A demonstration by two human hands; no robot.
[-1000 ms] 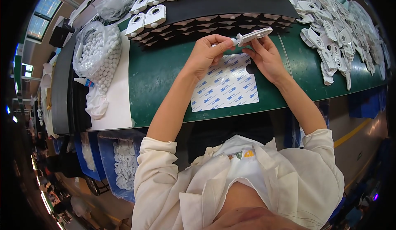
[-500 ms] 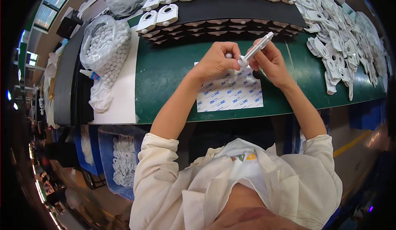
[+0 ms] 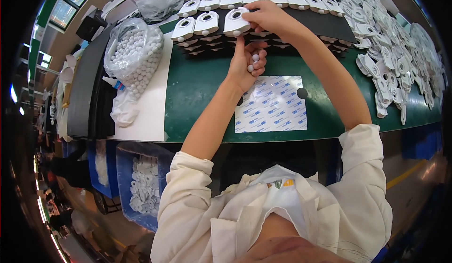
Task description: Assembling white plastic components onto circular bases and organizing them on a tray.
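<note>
My right hand (image 3: 270, 18) pinches a white plastic piece (image 3: 237, 23) with a round hole and a small ball at its lower edge. That piece is at the front row on a black board (image 3: 282, 25), to the right of two similar pieces (image 3: 206, 23). Just below, my left hand (image 3: 242, 67) has its thumb raised against the ball end of the piece. Its other fingers curl around a few loose white balls (image 3: 255, 60).
A sheet of printed backing paper (image 3: 270, 114) lies on the green table (image 3: 197, 102). At the left stand a plastic bag of white balls (image 3: 136, 51) and a small glue bottle (image 3: 114, 83). White parts (image 3: 383, 74) are heaped at the right. A lined blue bin (image 3: 125, 187) sits below.
Both hands have moved from above the paper up to the black board. The white piece has gone with my right hand to the front row, turned with its hole facing up.
</note>
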